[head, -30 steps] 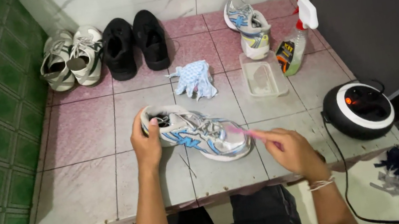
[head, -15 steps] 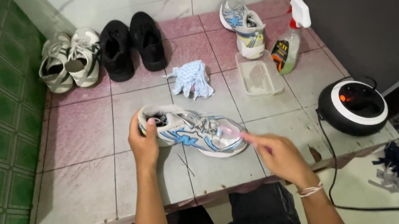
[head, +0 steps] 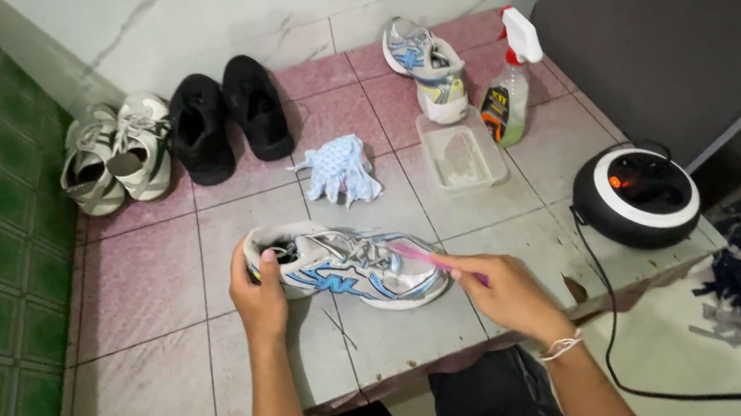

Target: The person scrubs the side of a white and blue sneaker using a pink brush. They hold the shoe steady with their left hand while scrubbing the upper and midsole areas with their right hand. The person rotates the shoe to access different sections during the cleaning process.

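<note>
My left hand [head: 260, 299] is clenched on the heel of the white-and-blue sneaker [head: 350, 264], pinning it flat on the tiled surface [head: 139, 279]. My right hand [head: 496, 287] grips a pink brush [head: 425, 255], its head touching the toe end of the upper. I judge the step in hand to be scrubbing the shoe's upper, near the toe. The next move, I'd say, calls for short strokes along the mesh with the heel held steady.

Beyond the right hand: clear plastic tray [head: 460, 151], spray bottle [head: 512, 87], the matching sneaker [head: 425, 66]. Beyond the left: blue-white cloth [head: 338, 169], black shoes [head: 228, 116], pale sneakers [head: 115, 153]. Far right of the grip: round black-and-white device [head: 635, 195].
</note>
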